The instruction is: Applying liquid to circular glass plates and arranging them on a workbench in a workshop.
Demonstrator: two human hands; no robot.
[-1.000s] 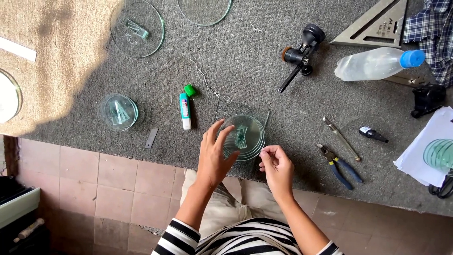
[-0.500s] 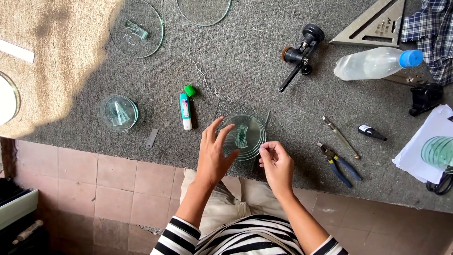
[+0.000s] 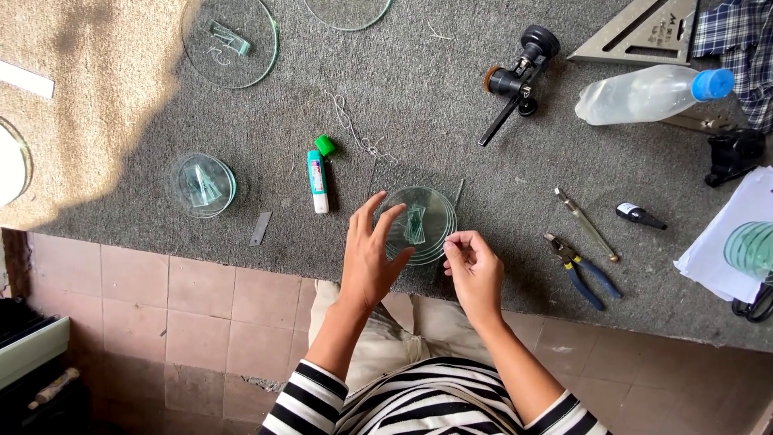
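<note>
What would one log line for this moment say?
left hand: open, fingers spread over stack of round glass discs | right hand: pinched at stack's edge | nearby: glue stick, pliers | surface: grey carpet

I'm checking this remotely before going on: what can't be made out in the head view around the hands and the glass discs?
- Right hand: fingertips pinched at the glass disc stack; anything held is too small to tell.
- Disc count in the stack: edges overlap, unclear.
- Left hand hides the stack's left rim.
- Top glass disc: cut off by the frame edge.
- Scissors: cut off at right.
</note>
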